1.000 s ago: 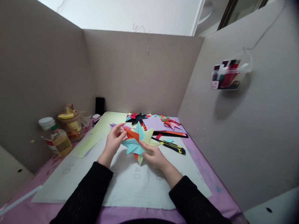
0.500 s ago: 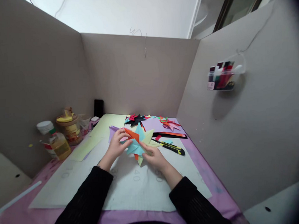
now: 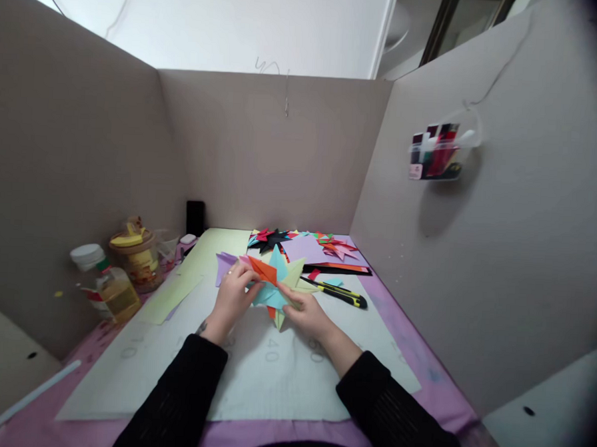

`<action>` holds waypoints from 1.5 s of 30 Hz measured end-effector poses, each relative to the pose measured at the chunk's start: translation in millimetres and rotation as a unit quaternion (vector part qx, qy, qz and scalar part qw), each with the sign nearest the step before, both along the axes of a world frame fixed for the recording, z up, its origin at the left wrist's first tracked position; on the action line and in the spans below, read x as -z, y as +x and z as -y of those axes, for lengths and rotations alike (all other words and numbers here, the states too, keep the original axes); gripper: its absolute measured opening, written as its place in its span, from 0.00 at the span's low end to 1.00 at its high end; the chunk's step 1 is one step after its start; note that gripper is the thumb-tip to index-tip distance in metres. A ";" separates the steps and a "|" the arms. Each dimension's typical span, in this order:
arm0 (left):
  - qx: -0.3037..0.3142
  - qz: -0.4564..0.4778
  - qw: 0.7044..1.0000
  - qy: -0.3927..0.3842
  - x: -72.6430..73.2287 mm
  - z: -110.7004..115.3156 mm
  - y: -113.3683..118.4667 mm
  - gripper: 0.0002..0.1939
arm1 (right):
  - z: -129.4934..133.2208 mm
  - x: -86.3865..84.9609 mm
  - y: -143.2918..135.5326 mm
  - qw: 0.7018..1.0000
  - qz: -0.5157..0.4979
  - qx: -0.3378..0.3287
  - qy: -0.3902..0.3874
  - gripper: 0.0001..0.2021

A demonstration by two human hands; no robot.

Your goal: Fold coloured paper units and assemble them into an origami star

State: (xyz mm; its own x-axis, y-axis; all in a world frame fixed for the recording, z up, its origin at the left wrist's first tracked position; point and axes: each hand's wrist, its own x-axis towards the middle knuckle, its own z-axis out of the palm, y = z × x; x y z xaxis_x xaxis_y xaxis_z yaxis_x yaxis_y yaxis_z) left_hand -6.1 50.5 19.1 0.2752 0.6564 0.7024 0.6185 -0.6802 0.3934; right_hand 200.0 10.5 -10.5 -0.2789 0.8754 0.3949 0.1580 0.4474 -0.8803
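A folded paper star [image 3: 293, 274] with blue, pale green and orange points is held up over the white sheet, between both hands. My left hand [image 3: 233, 299] pinches its orange and blue folds on the left side. On the lower right, my right hand [image 3: 310, 312] grips it with the thumb and fingers at the edge. Purple folded paper [image 3: 223, 265] shows behind my left hand; whether it touches the star I cannot tell. My fingers hide part of the star's left side. Right of it lies a black and yellow utility knife [image 3: 343, 294].
Finished paper stars [image 3: 272, 240] and a purple paper sheet [image 3: 304, 250] lie at the back. Pale green paper [image 3: 174, 297] is on the left, near a bottle [image 3: 117, 297] and a tub [image 3: 139, 262]. A plastic container [image 3: 439, 154] hangs on the right wall.
My left hand has shifted slightly on the star, its fingers drawn closer to the orange fold. My right hand keeps its hold. The whole view has moved a little.
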 end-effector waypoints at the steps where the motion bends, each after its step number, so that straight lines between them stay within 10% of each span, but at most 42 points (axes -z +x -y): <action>1: 0.003 0.001 1.000 0.002 0.5 0.1 0.6 0.03 | -0.1 0.2 0.1 1.000 0.001 0.002 0.002 0.29; 34: -0.001 0.227 0.965 -0.129 4.5 -2.0 7.6 0.11 | 2.6 -2.7 2.5 1.000 0.001 -0.020 -0.007 0.26; 39: 0.025 0.326 0.918 -0.227 5.1 -5.1 7.1 0.33 | 3.9 -5.4 3.2 1.000 -0.002 -0.024 -0.012 0.26; 45: 0.096 0.394 0.860 -0.309 0.3 -2.3 6.9 0.34 | 1.4 -0.5 5.5 0.998 0.003 -0.056 -0.005 0.24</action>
